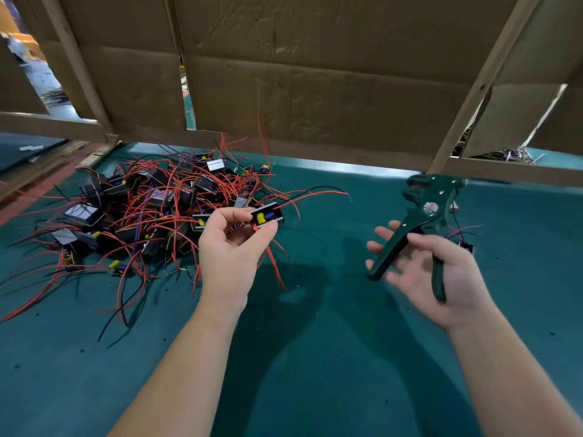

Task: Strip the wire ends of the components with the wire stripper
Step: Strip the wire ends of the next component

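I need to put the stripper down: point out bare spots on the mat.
Bare green mat lies between the left hand and right hand, back to the cardboard wall. Crowded: the tangled component pile, left of the left hand.

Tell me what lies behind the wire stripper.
The right hand holds the wire stripper; behind it a small wired component lies on the green table, mostly covered by the hand.

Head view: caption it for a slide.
Left hand pinches a wired component; right hand holds the green wire stripper.
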Action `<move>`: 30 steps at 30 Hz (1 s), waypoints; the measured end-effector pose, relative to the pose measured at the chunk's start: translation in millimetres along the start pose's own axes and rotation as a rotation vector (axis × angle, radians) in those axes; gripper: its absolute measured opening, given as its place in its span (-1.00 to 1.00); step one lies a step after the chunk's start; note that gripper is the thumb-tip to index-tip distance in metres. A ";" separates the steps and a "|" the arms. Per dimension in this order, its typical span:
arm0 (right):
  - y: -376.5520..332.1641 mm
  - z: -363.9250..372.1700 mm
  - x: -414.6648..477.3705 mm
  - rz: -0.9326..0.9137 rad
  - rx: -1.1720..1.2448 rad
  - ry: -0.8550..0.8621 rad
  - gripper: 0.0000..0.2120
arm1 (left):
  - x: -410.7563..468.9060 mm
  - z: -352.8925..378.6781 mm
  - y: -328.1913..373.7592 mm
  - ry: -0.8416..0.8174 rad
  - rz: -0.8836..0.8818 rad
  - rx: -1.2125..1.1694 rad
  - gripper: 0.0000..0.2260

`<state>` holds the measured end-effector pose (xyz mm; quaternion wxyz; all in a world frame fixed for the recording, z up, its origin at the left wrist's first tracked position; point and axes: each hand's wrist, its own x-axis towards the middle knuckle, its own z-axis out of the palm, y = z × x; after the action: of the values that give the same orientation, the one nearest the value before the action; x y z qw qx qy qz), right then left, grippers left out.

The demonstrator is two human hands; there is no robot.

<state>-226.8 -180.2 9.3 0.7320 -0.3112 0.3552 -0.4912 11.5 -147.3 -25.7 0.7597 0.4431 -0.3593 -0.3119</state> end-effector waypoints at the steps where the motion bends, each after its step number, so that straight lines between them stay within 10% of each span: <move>1: 4.6 4.1 -8.1 0.014 0.054 -0.097 -0.67 | 0.6 -0.5 -0.1 -0.008 -0.015 -0.007 -0.72; 11: 23.7 29.8 -27.2 -0.129 0.179 -0.465 -0.29 | -3.7 0.5 1.9 -0.301 -0.142 0.155 -0.66; 18: 37.4 30.4 -27.0 -0.071 0.126 -0.513 -0.32 | -16.8 8.4 22.0 -0.180 0.563 1.072 -0.68; 26: 45.4 31.5 -27.9 -0.032 0.036 -0.586 -0.35 | -31.0 25.3 11.9 -0.515 -0.105 0.229 -0.74; 30: 42.1 25.1 -28.8 -0.058 -0.043 -0.550 -0.45 | -29.7 22.3 12.6 -0.522 -0.068 0.278 -0.87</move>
<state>-192.7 -136.9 -4.5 0.7798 -0.4583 0.1443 -0.4013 -21.2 -128.6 -14.6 0.5630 0.4594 -0.5667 -0.3884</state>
